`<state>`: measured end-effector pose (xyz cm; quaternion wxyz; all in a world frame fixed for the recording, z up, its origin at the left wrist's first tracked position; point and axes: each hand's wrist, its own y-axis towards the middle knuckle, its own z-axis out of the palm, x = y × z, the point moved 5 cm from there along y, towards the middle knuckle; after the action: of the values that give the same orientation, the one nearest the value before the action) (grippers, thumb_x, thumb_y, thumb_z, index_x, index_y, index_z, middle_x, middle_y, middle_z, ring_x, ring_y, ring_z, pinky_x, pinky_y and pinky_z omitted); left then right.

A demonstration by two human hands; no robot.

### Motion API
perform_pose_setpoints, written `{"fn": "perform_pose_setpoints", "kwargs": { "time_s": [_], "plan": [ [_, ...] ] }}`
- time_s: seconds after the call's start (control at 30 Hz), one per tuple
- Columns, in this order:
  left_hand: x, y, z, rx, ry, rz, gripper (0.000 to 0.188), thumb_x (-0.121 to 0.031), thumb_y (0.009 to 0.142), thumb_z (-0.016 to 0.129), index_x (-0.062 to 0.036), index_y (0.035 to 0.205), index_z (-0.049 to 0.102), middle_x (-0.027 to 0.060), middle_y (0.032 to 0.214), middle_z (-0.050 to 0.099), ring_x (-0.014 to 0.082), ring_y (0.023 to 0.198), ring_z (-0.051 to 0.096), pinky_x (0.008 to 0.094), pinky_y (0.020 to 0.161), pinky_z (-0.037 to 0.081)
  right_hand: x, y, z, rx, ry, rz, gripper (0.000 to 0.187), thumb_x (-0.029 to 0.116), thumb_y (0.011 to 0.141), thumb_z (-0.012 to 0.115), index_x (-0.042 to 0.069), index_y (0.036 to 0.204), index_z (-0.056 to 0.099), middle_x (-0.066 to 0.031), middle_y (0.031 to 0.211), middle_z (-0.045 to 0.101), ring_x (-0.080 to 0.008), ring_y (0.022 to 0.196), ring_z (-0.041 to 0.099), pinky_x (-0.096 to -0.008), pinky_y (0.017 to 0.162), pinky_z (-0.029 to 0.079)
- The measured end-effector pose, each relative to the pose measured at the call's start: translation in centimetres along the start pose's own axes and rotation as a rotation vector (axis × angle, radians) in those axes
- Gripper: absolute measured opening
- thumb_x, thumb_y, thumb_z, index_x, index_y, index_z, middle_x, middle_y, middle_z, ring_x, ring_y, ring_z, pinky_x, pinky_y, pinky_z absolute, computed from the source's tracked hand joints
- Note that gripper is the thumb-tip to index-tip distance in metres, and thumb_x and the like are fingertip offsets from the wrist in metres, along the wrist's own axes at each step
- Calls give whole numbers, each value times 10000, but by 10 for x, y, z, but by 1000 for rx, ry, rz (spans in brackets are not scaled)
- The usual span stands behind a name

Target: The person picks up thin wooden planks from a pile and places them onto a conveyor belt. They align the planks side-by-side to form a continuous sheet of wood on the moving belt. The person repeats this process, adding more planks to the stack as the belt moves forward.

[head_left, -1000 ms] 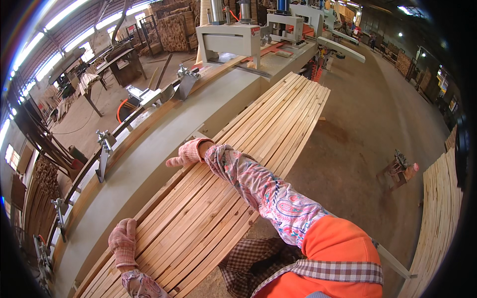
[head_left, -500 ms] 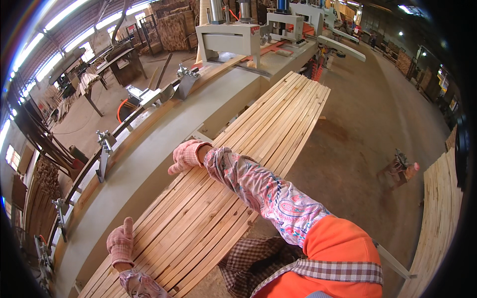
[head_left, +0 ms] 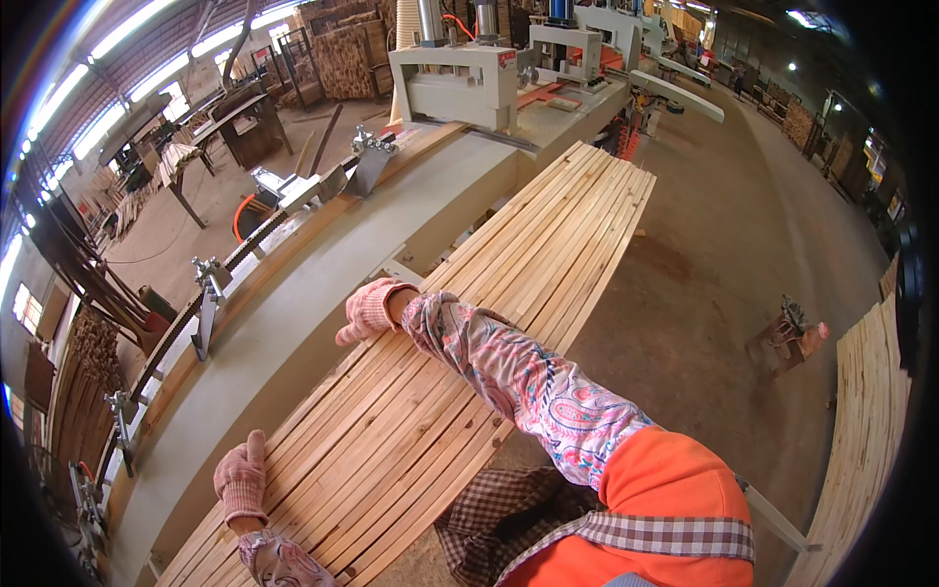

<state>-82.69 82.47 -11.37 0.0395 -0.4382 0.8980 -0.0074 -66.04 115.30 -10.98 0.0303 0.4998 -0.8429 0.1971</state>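
Note:
Long pale wooden strips (head_left: 391, 421) lie side by side in a wide layer in front of me, running from lower left to upper right. My left hand (head_left: 241, 481), in a pink knitted glove, grips the layer's left edge near its lower end. Its thumb points up along the wood, and its other fingers curl over the side, partly hidden. Further up the same edge, my right hand (head_left: 372, 307), in a matching glove, is closed over the strips with its fingertips toward the machine. My right forearm crosses above the strips.
Along the left runs a long pale machine bed (head_left: 284, 323) with metal clamps (head_left: 207, 293) on a toothed rail. A grey press frame (head_left: 455, 86) stands at its far end. More stacked wood (head_left: 866, 421) is at the right, and a small stand (head_left: 787, 338) is on the floor.
The view has shifted very slightly. Both hands keep their places on the strips' left edge.

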Motion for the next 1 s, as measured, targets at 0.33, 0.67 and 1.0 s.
{"fn": "perform_pose_setpoints", "kwargs": {
  "time_s": [0.33,0.67,1.0],
  "plan": [
    [-21,-11,-18,-132,-213,61,553,-583,982,516,-85,1034,751,170,990,741,375,977,683,449,884,517,-3,2,-1,-59,-46,3,710,686,935,535,52,1181,738,-161,1111,750,-331,1110,694,-493,953,543],
    [-1,7,4,-149,-141,39,658,-646,1017,409,-76,1027,737,204,979,728,418,971,674,478,859,520,-3,-4,-8,-6,86,146,853,775,957,344,65,1263,703,-162,1214,717,-342,1225,637,-498,1059,474],
    [-9,1,-5,-150,-223,39,470,-530,984,555,-109,1063,747,171,960,740,369,963,691,456,881,521,-1,6,-18,-158,97,157,746,698,1009,336,102,1287,688,-124,1224,724,-324,1169,676,-498,984,539]
  ]
}}
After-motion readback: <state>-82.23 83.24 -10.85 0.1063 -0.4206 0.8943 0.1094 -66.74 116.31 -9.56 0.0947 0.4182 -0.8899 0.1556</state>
